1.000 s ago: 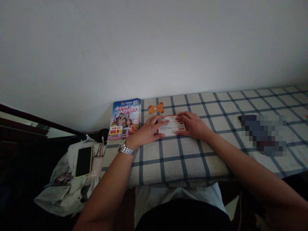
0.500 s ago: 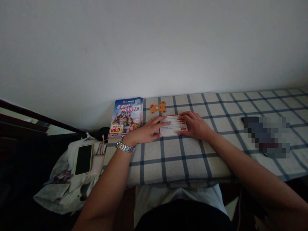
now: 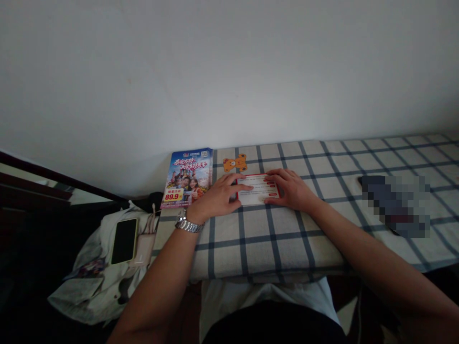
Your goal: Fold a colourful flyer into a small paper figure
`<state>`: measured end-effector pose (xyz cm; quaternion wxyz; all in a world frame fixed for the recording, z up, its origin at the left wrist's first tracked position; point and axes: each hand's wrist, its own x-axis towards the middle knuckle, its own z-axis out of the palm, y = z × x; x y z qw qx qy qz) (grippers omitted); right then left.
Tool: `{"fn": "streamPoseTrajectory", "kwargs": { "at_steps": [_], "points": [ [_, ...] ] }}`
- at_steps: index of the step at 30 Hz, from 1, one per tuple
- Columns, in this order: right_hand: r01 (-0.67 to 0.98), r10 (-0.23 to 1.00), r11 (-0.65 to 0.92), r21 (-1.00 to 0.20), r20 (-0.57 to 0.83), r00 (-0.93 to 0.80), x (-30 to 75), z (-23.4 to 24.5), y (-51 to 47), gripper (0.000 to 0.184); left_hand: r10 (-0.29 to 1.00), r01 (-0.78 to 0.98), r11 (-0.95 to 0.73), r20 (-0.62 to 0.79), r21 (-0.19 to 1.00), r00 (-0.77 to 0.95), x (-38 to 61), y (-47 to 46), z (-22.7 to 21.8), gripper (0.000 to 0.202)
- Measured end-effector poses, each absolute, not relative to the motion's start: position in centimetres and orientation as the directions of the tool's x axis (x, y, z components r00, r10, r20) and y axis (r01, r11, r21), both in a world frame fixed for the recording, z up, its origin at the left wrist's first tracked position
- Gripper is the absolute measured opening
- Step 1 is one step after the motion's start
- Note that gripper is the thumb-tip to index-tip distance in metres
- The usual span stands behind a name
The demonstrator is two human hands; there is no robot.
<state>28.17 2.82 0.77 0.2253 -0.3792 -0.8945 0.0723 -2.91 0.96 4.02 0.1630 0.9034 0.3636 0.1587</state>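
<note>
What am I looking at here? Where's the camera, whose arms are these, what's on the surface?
No machine: these are a person's two bare hands, filmed by one camera on their head looking forward and down, so the arms enter from the bottom. The left hand, with a metal watch, and the right hand both lie on a red-edged printed card, which rests flat on a checked cloth. Left of the card lies a colourful flyer; toward the wall is a small orange bear cutout. Past the cloth's left end, a phone and a power bank sit on crumpled fabric. The pixelated patch hides something dark.
</note>
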Motion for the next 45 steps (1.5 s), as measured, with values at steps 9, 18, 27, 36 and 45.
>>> {"fn": "streamPoseTrajectory", "kwargs": {
  "at_steps": [9, 18, 27, 36, 45],
  "points": [
    [0.588, 0.663, 0.748, -0.307, 0.356, -0.658, 28.3, 0.8, 2.9, 0.061, 0.658, 0.553, -0.734, 0.211, 0.393, 0.723, -1.8, 0.8, 3.7, 0.058],
    [0.573, 0.664, 0.746, -0.338, 0.437, -0.607, 28.3, 1.0, 3.1, 0.03, 0.706, 0.649, -0.705, 0.19, 0.288, 0.683, -1.2, 0.6, 3.3, 0.041],
    [0.565, 0.643, 0.765, -0.311, 0.43, -0.634, 28.3, 0.9, 3.2, 0.026, 0.774, 0.741, -0.632, 0.21, 0.228, 0.597, 0.3, 0.1, 3.1, 0.043],
    [0.487, 0.635, 0.771, -0.411, 0.447, -0.63, 28.4, 0.5, 3.7, 0.02, 0.57, 0.499, -0.815, 0.249, 0.296, 0.783, 0.7, 0.0, 2.6, 0.04],
    [0.559, 0.699, 0.714, -0.422, 0.474, -0.535, 28.5, 0.1, 3.8, 0.01, 0.567, 0.518, -0.82, 0.221, 0.244, 0.794, 1.4, -0.5, 2.6, 0.044]
  ]
}}
